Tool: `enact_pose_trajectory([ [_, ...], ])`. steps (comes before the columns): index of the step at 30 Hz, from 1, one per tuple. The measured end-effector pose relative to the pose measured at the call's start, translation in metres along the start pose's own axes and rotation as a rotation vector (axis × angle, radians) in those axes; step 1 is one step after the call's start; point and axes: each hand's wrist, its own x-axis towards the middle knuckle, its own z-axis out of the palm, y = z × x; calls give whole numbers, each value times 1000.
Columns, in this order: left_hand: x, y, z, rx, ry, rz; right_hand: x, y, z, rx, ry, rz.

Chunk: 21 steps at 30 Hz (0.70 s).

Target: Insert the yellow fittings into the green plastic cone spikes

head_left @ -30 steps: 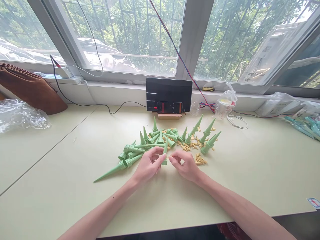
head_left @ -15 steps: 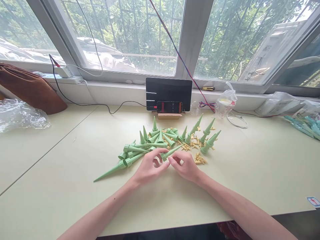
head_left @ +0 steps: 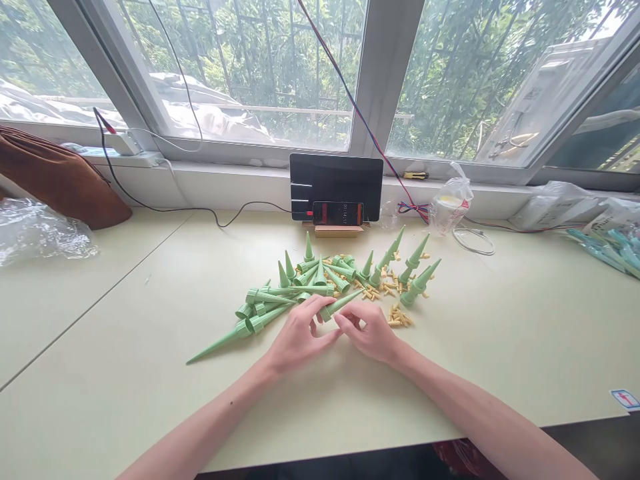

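Note:
My left hand [head_left: 299, 336] and my right hand [head_left: 371, 331] meet over the pale green table [head_left: 125, 347], fingers pinched together on one green cone spike [head_left: 340, 304]. The spike lies tilted, its tip pointing up and to the right, its wide end between my fingertips. Just beyond my hands lies a pile of green cone spikes [head_left: 300, 283], some nested into long stacks [head_left: 225, 338], some standing upright. Small yellow pegs [head_left: 399, 317] are scattered among them and to the right of my right hand.
A phone [head_left: 338, 213] leans on a black tablet [head_left: 336, 188] at the windowsill. A brown bag [head_left: 60, 177] and clear plastic [head_left: 35, 233] lie far left. A plastic bag [head_left: 451, 203], white cable [head_left: 474, 240] and teal packets [head_left: 610, 250] sit right.
The green spike in my hands has tipped from standing upright to lying slanted, tip up-right. My fingers have closed in more tightly around its wide end.

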Motion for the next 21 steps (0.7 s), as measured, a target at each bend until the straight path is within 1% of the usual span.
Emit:
enact_pose_trajectory([
  [3, 0, 2, 0, -4, 10, 1, 0, 0, 0, 10, 20, 1],
  [8, -1, 5, 0, -4, 44, -1, 0, -1, 0, 47, 81, 60],
  [18, -1, 4, 0, -4, 54, 12, -1, -2, 2, 138, 104, 113],
  [21, 0, 5, -1, -1, 63, 15, 0, -2, 2, 119, 89, 109],
])
